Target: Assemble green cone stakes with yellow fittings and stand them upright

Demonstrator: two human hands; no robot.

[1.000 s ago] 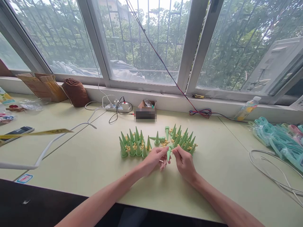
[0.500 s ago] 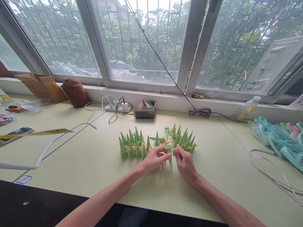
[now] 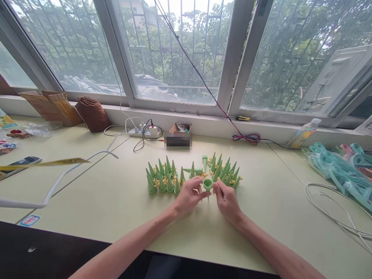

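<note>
Between the fingers of my left hand (image 3: 190, 194) is a green plastic watering spike (image 3: 207, 185), its round hollow head turned up toward me and its point downward. My right hand (image 3: 226, 198) is closed in a pinch right beside the spike's head; whatever is in the fingertips is hidden or too small to make out. Beyond my left hand stands a group of green spikes (image 3: 162, 178) with small yellow pieces among them. Another group of spikes (image 3: 225, 168) with yellow pieces stands behind my right hand. Between the groups, one spike (image 3: 205, 162) rests head up.
A small open box (image 3: 186, 128) and a power strip (image 3: 139, 131) sit by the window. Teal plastic pieces (image 3: 334, 166) and a coiled white cable (image 3: 334, 209) lie to the right. On the left are a phone (image 3: 24, 164), a white cable (image 3: 66, 174) and a brown pouch (image 3: 92, 114).
The spike in my left hand has tilted, so its hollow head now faces me rather than its side. My right hand stays pinched close beside it.
</note>
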